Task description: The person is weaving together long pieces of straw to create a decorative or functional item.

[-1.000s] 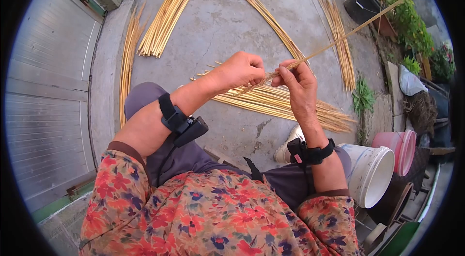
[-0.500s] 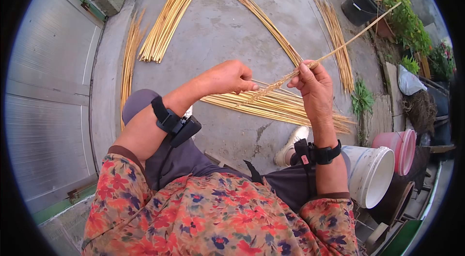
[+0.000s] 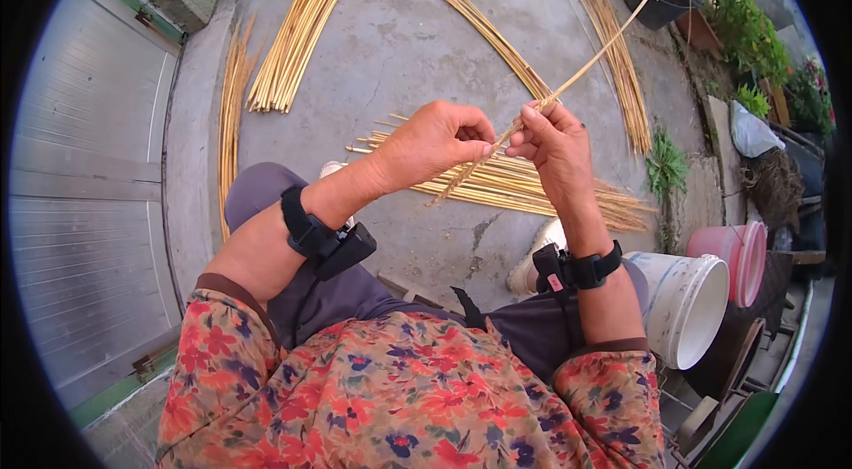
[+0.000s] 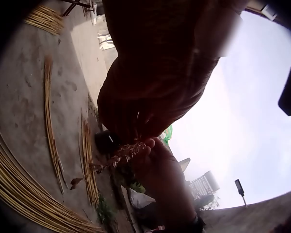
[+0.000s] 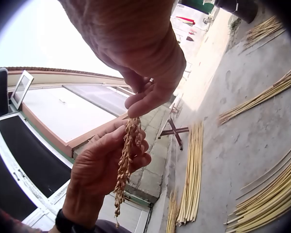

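One dry straw-coloured stalk (image 3: 603,50) slants up to the right in the head view, its grainy seed head (image 3: 457,178) hanging at the lower left end. My right hand (image 3: 561,149) pinches it between thumb and fingers just where the seed head begins. On the other side, my left hand (image 3: 435,145) has its thumb and curled fingers on the seed head. Seen from the right wrist, the left hand's (image 5: 94,167) fingers bend behind the grains with the thumb in front. The left wrist view is dark, and the left hand (image 4: 155,77) hides much of the grip there.
A spread pile of stalks (image 3: 506,189) lies under the hands on the concrete. Other bundles lie around: a thick one (image 3: 311,25), a slim one (image 3: 493,34) and one at the right (image 3: 617,65). White (image 3: 661,287) and pink buckets (image 3: 710,243) stand by the right knee.
My left hand first drew back from the seed head, then came back onto it. The right hand moved right, then left again, and the stalk now points more steeply upward.
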Demonstrator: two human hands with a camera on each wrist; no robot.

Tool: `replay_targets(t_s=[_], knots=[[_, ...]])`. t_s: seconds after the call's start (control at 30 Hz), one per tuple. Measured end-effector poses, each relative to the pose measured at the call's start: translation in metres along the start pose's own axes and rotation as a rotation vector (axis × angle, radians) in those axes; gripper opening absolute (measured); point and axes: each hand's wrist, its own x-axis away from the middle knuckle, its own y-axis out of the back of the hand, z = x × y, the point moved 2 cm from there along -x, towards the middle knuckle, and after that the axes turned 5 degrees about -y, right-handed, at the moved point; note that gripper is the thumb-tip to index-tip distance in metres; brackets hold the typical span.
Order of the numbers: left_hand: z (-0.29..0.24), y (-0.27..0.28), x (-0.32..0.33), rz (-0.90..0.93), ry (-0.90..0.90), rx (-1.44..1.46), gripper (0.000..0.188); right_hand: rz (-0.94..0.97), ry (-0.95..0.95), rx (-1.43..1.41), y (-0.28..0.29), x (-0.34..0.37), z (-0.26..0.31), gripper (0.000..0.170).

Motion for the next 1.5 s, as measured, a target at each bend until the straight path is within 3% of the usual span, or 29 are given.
replay_targets(t_s=[0.43, 0.63, 0.7, 1.03, 1.5], knots=[[0.007, 0.007, 0.000, -0.051, 0.058, -0.102, 0.012, 0.017, 0.035, 0.062, -0.003, -0.003, -0.003, 0.015], [0.005, 0.008, -0.001, -0.043, 0.054, -0.073, 0.012, 0.027, 0.017, 0.126, 0.002, -0.002, -0.005, 0.016], [0.004, 0.005, 0.000, 0.065, 0.079, -0.002, 0.014, 0.060, 0.042, 0.104, 0.003, -0.002, -0.006, 0.016], [0.008, 0.007, -0.002, 0.002, 0.018, 0.145, 0.018, 0.126, 0.035, 0.047, 0.003, 0.000, -0.005, 0.015], [0.005, 0.001, 0.000, -0.077, -0.030, -0.089, 0.012, 0.089, 0.062, 0.101, -0.002, -0.002, -0.010, 0.012]])
